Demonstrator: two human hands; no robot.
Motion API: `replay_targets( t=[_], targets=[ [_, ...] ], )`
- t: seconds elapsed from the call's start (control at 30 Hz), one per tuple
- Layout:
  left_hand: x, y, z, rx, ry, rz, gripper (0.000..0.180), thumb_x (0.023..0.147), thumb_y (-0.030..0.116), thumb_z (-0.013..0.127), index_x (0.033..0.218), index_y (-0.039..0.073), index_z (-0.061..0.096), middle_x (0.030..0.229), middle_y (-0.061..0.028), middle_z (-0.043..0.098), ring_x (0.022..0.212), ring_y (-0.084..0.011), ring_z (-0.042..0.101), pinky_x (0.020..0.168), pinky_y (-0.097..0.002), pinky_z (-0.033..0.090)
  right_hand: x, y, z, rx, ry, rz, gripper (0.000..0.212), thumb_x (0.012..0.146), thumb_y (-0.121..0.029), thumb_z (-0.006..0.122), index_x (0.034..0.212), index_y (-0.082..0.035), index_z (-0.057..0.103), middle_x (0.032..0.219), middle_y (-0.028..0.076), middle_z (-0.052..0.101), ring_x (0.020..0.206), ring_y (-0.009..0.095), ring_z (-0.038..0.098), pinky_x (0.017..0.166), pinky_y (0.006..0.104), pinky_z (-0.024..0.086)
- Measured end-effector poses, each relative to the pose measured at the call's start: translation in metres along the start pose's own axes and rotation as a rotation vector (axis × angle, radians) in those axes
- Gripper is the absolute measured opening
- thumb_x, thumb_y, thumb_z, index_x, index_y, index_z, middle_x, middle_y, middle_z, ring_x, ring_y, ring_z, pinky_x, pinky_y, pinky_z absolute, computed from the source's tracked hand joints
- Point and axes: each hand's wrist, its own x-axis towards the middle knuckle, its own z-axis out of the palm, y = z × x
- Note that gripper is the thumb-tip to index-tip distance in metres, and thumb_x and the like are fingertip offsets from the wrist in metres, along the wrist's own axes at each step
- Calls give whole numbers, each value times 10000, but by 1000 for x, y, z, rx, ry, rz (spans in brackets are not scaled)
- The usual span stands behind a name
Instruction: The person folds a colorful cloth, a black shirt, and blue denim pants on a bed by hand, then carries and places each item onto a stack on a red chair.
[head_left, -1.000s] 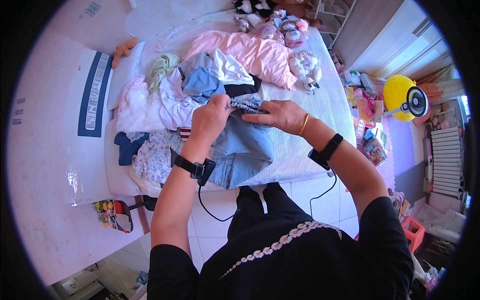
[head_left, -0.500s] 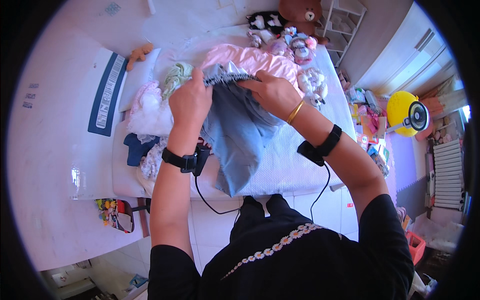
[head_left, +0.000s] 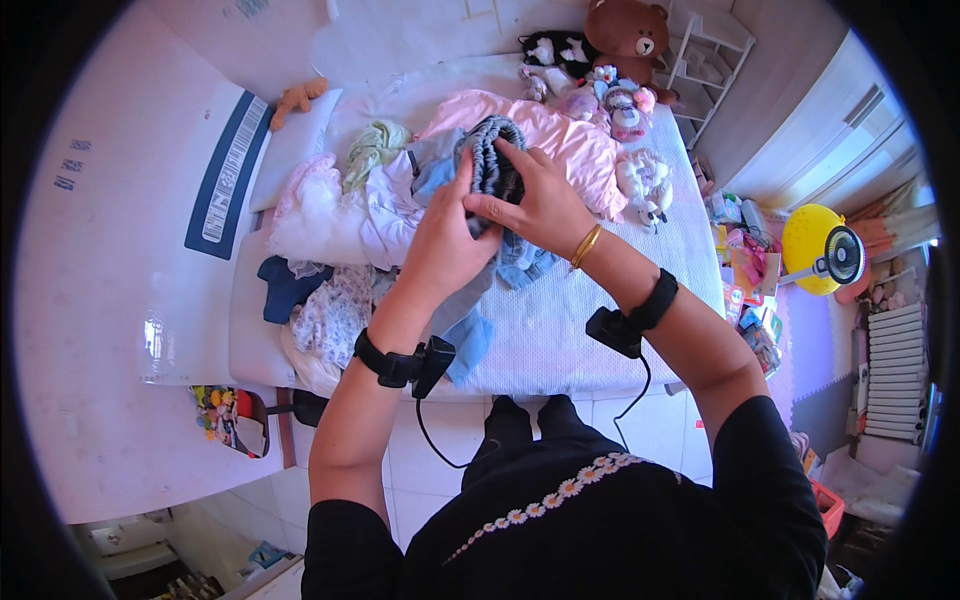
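The waistband [head_left: 494,130] of the jeans [head_left: 516,256], stretched wide half a second ago, is now bunched into a narrow loop at 12 o'clock of the left hand [head_left: 450,250], apparently being gathered. The left thumb presses it, other fingers hidden; the right hand's [head_left: 548,203] thumb and forefinger stand apart, whether pinching I cannot tell. The jeans fall toward 6 o'clock over the bed [head_left: 620,345].

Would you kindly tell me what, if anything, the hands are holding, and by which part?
A blue garment, held by its gathered waistband, with the left hand and right hand close together.
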Motion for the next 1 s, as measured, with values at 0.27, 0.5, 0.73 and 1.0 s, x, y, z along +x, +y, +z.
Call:
replay_targets(
  t=[0.27,0.5,0.73,1.0],
  targets=[
    [-33,-41,42,-255,-213,-171,1580,937,85,1159,2118,54,111,1943,-340,605,1759,-471,672,1445,-522,555,-16,48,18,90,-60,128,1039,962,-387,1012,1786,114,625,1606,383,774,1441,528,836,1293,534,662],
    [-93,-72,99,-4,-48,-154,1837,764,379,1256,2070,-59,41,2032,-361,400,1835,-587,453,1529,-645,392,-14,32,11,445,59,261,904,1072,-115,893,1884,77,544,1594,181,815,1389,223,834,1220,406,691],
    [-88,-70,124,342,362,39,1859,777,499,1263,2046,-89,38,2103,-414,199,1918,-653,299,1555,-783,300,-11,-27,-13,848,161,293,915,1063,-171,908,1868,79,554,1595,208,824,1411,233,834,1245,404,679],
    [-95,-89,177,-119,133,-181,1355,886,438,1209,1898,-53,455,1905,-350,560,1743,-608,550,1466,-678,438,7,-61,-38,1009,210,170,975,1137,-100,919,1954,75,416,1676,143,735,1394,183,785,1210,373,680]
  ],
)
